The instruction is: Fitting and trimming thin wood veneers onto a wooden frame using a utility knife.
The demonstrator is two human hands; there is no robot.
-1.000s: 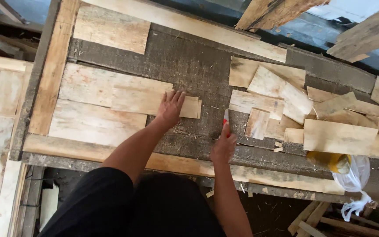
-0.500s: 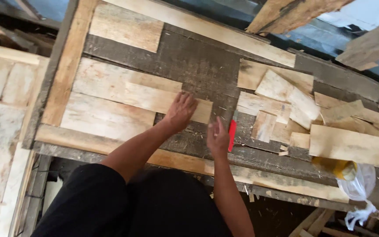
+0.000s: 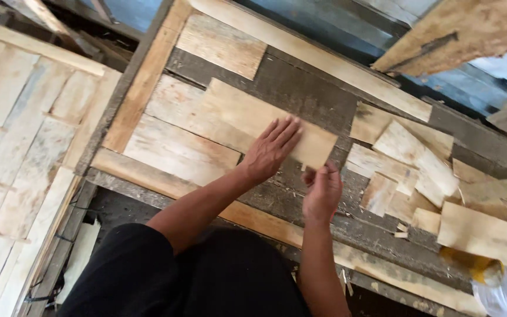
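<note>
My left hand [image 3: 271,149] lies flat, fingers together, on a pale thin wooden plank [image 3: 247,117] that sits on the dark workbench [image 3: 300,88]. My right hand [image 3: 322,191] is just below the plank's right end, fingers curled, thumb and fingertips at the plank's lower corner. The red pencil seen in that hand earlier is hidden behind the fingers now. Other pale planks [image 3: 177,147] lie side by side under and left of the held plank, inside a wooden border strip [image 3: 142,94].
A loose heap of thin wood offcuts [image 3: 418,170] covers the bench's right side. A yellow bottle in a clear plastic bag [image 3: 488,276] sits at the lower right. A panel of joined pale boards [image 3: 13,147] lies to the left. My dark-clothed lap is at the bottom.
The view has shifted, so the bench sits further right in the picture. My right hand moved up to the plank's right end, and the red pencil went out of sight. My left hand stays on the plank.
</note>
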